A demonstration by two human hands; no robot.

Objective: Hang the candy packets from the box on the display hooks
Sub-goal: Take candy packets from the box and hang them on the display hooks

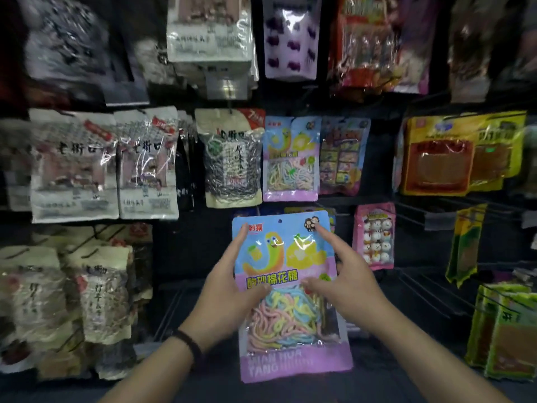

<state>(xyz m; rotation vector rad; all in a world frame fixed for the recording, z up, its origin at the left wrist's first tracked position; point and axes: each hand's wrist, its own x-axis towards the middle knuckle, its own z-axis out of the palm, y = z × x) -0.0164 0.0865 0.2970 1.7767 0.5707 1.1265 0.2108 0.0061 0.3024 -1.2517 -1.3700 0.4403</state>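
Candy packet (pixel 286 289) between both hands, before hanging packets (pixel 291 158).

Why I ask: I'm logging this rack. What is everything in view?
held candy packet: one, blue and pink with pastel strips inside, low centre, in front of the rack.
matching candy packet: one, blue and pink, hanging above it.
purple packet: one, purple with dark shapes, top centre.
pink packet: one, pink with white round sweets, right of the held one.
white packets: two in front, white-grey, middle row, left.
yellow packets: at least two, yellow-orange, middle row, right.
left hand: grips the held packet's left side; black wristband.
right hand: grips its right side.
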